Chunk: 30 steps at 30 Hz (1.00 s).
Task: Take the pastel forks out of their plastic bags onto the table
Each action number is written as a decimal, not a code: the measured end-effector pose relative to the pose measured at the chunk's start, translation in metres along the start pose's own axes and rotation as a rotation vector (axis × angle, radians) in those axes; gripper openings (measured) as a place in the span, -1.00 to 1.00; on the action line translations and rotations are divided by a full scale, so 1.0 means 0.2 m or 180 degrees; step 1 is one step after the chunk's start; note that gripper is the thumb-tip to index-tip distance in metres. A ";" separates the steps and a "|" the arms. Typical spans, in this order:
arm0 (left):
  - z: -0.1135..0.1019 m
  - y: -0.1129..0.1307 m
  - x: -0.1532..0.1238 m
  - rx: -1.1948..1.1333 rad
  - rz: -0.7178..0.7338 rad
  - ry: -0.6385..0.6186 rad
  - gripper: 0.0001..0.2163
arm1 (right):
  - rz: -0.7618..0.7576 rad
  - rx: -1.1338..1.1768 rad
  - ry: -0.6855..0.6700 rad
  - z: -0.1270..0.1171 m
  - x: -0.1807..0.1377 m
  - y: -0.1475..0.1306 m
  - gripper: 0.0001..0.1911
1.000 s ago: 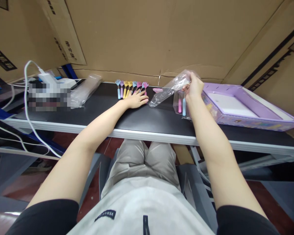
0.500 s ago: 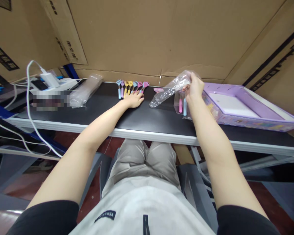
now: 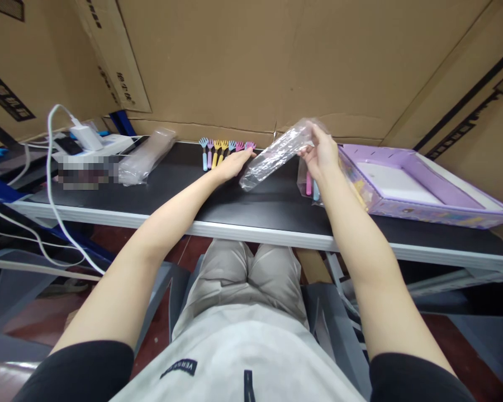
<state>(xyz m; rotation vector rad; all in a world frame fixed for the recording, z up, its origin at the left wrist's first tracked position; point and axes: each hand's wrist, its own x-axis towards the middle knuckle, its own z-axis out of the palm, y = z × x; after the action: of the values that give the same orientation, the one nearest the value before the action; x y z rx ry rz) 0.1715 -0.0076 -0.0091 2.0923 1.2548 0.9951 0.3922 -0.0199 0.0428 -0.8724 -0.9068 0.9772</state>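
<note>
Slanting down from the right hand [image 3: 324,156], a clear bag [image 3: 276,154] is shown in the head view with its upper end pinched between thumb and fingers. Only the bag is seen to be held by that hand, and the grip is closed on it. The bag's lower end is brought over the black tabletop [image 3: 272,215], just beside the left hand [image 3: 233,165]; whether the tabletop is touched by it cannot be told.

The left hand is laid with its fingers stretched forward over the right part of a row of toy-like forks [image 3: 215,158]. At least 7 fork heads can be counted, in blue, purple, yellow and pink, all pointed toward the cardboard wall [image 3: 276,67]. The handles at the row's right end are hidden by the hand, so whether any fork is gripped cannot be told.

Under the right wrist, a pink handle [image 3: 308,183] and a blue handle [image 3: 316,191] are seen in clear wrapping, partly covered by the forearm. Farther right, a purple box [image 3: 427,213] is set open on the tabletop. On the left, a 2nd plastic sleeve [image 3: 148,154] is laid near a white plug [image 3: 86,137] with its cable [image 3: 49,156].
</note>
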 end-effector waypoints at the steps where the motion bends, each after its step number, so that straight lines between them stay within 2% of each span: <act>1: 0.01 0.02 0.00 -0.0385 -0.0052 0.0048 -0.46 | 0.0073 -0.0056 -0.0152 0.02 -0.02 0.00 -0.85; 3: 0.02 0.07 -0.01 -0.0978 -0.0149 0.0064 -0.46 | 0.0262 -0.0241 -0.0475 0.05 -0.07 0.01 -0.85; 6: 0.03 0.10 -0.02 -0.1462 -0.0231 0.0026 -0.56 | 0.0567 -0.0482 -0.0970 0.09 -0.13 0.05 -0.82; 9: 0.02 0.10 -0.03 -0.1512 -0.0279 0.0011 -0.70 | 0.0741 -0.0737 -0.1337 0.11 -0.17 0.09 -0.85; 11: 0.01 0.09 -0.03 -0.1399 -0.0248 0.0004 -0.74 | 0.0758 -0.0836 -0.1428 0.11 -0.18 0.12 -0.86; 14: 0.01 0.08 -0.04 -0.1227 -0.0146 -0.0126 -0.75 | 0.0715 -0.0778 -0.1340 0.10 -0.16 0.14 -0.83; 17: 0.02 0.07 -0.05 -0.1149 -0.0093 -0.0359 -0.76 | 0.0608 -0.0591 -0.1038 0.09 -0.12 0.15 -0.88; 23: 0.02 0.09 -0.06 -0.1330 -0.0329 -0.0664 -0.80 | 0.0429 -0.0545 -0.0575 0.06 -0.06 0.14 -0.85; 26: 0.02 0.10 -0.06 -0.1584 -0.0466 -0.0623 -0.89 | 0.0516 -0.0545 -0.0631 0.06 -0.07 0.15 -0.86; 30: 0.03 0.10 -0.04 -0.1730 -0.0576 -0.0220 -0.90 | 0.0673 -0.0615 -0.0979 0.08 -0.10 0.17 -0.87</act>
<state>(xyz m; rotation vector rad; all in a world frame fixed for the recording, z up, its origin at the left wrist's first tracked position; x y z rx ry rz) 0.1849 -0.0237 -0.0018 1.5543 0.9794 1.0313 0.3628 -0.0243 0.0133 -1.0128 -1.2032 1.2441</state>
